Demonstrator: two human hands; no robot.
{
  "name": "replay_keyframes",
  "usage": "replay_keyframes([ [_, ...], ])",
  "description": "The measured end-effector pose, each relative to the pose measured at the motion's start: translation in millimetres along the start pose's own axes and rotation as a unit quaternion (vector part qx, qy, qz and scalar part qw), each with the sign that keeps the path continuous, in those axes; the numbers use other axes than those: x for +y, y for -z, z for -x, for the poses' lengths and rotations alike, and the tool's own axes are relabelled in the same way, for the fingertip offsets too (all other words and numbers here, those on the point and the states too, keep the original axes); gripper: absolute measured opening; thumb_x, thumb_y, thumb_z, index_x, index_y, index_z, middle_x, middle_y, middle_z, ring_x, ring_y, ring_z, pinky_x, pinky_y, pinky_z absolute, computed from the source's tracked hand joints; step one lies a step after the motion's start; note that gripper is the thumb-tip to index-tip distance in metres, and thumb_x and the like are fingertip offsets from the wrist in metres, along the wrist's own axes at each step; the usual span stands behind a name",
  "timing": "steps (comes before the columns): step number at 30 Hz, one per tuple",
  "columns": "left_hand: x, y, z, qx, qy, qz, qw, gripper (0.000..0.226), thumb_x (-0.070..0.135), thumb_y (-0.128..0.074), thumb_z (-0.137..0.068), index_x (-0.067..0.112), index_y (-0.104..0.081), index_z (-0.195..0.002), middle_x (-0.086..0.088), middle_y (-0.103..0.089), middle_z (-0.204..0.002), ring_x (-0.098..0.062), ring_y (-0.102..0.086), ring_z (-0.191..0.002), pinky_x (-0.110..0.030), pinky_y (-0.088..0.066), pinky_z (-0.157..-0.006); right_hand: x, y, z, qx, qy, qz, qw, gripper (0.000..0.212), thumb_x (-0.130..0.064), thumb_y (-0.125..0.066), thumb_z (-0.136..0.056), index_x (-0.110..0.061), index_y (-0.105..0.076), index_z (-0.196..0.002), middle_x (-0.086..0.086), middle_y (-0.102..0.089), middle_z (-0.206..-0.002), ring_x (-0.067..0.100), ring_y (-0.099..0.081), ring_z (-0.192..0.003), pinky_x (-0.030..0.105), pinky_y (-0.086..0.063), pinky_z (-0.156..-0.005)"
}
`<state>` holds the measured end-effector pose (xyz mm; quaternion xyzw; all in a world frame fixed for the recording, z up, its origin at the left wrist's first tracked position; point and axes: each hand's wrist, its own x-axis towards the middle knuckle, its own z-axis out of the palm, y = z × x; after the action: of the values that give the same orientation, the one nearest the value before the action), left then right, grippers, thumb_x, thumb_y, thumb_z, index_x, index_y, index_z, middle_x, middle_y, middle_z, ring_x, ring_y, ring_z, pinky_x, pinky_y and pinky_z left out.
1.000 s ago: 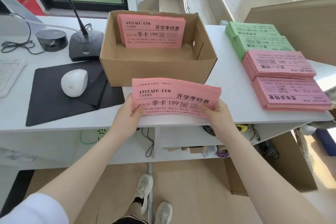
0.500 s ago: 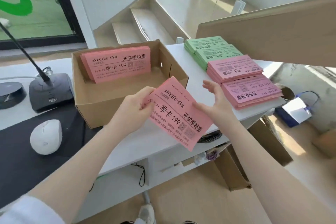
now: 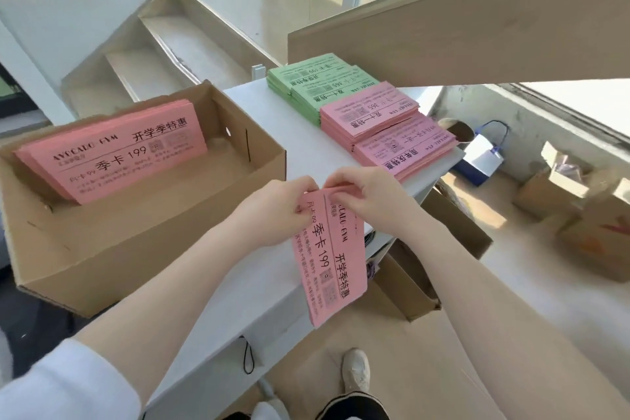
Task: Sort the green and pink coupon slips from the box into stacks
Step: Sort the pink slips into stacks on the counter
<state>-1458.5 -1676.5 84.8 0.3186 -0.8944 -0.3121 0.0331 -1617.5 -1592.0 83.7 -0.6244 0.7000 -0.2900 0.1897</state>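
A bundle of pink coupon slips (image 3: pixel 327 262) hangs on end over the white desk's near edge, its long side pointing down. My left hand (image 3: pixel 272 211) and my right hand (image 3: pixel 371 194) both pinch its top end. The brown cardboard box (image 3: pixel 143 249) stands to the left, with more pink slips (image 3: pixel 116 153) leaning against its back wall. Far right on the desk lie two green stacks (image 3: pixel 306 78) and, nearer, two pink stacks (image 3: pixel 371 109), (image 3: pixel 405 147).
The white desk (image 3: pixel 300 150) ends just right of the stacks. A slanted wooden panel (image 3: pixel 460 24) overhangs the stacks at the upper right. Cardboard boxes (image 3: pixel 593 222) and a blue and white bag (image 3: pixel 484 153) sit on the floor to the right.
The view has swung to the right. The pink bundle went from lying flat and level in both hands to hanging on end, with both hands brought together at its top.
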Motion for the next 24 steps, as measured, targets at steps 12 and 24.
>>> replay_keyframes([
  [12, 15, -49, -89, -0.069, 0.142, 0.373, 0.914, 0.017, 0.015, -0.061, -0.088, 0.013, -0.061, -0.105, -0.003, -0.073, -0.094, -0.017, -0.071, -0.083, -0.029, -0.057, -0.074, 132, 81, -22, 0.182, -0.282, -0.347, 0.876, 0.008, -0.010, -0.052, -0.093, -0.009, -0.059, -0.097, 0.010, -0.068, -0.096, 0.024, -0.068, -0.087, 0.036, -0.057, -0.076],
  [24, 64, -75, -192, 0.214, 0.206, 0.525, 0.797, 0.013, 0.004, -0.063, -0.085, 0.005, -0.056, -0.096, -0.011, -0.071, -0.086, -0.015, -0.071, -0.068, -0.025, -0.058, -0.061, 245, 137, -74, 0.209, -0.347, -0.305, 0.862, 0.008, -0.015, -0.056, -0.092, -0.018, -0.063, -0.089, 0.008, -0.069, -0.095, 0.024, -0.066, -0.094, 0.044, -0.053, -0.088],
])
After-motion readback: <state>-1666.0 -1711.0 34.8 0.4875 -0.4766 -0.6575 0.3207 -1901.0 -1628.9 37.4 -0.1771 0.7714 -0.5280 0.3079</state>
